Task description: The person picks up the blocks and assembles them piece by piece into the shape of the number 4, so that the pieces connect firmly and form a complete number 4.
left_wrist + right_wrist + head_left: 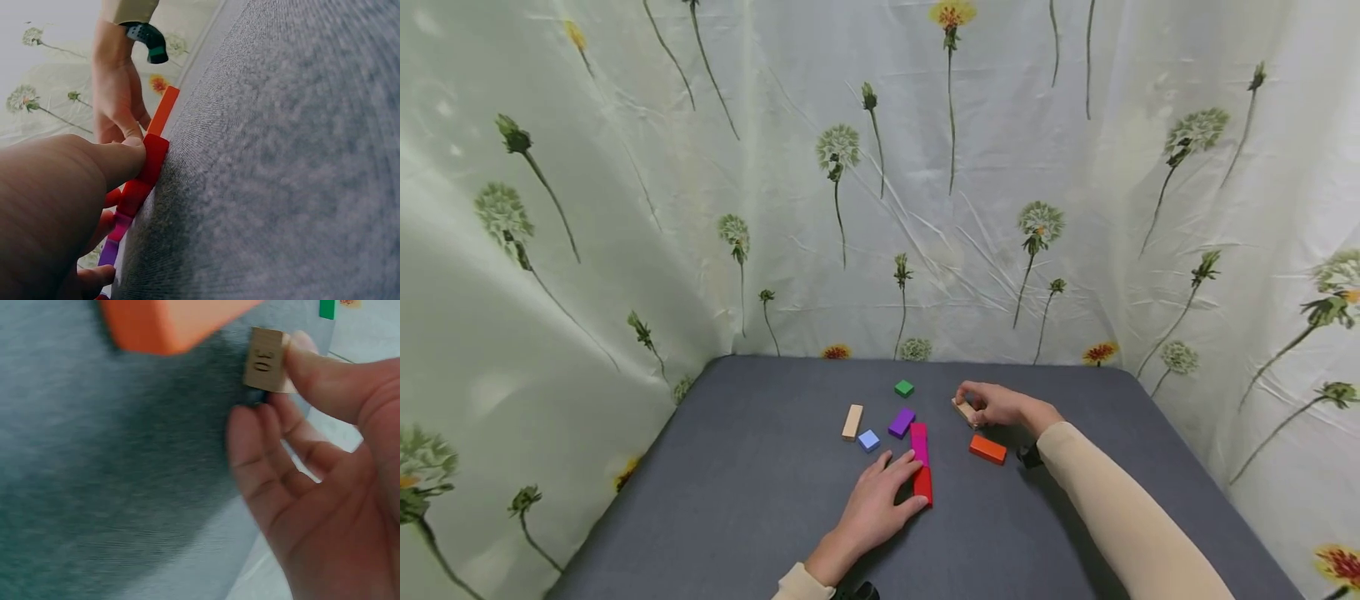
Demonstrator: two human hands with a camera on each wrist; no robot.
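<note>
My left hand [880, 504] rests at a row made of a red block [922, 487] and a magenta block [919, 437] laid end to end. Its thumb touches the red block, and a fingertip lies where the two colours meet. To the right, my right hand [1000, 406] pinches a plain wooden block [964, 412] between thumb and fingers. The right wrist view shows the number 30 on this wooden block's end [264, 361]. An orange block [988, 450] lies just in front of the right hand.
A purple block [902, 422] lies left of the row's far end. Beyond it is a small green block [904, 388]. A blue block [868, 440] and another wooden block [852, 422] lie further left on the dark grey table [737, 467]. A flowered curtain [775, 167] surrounds the table.
</note>
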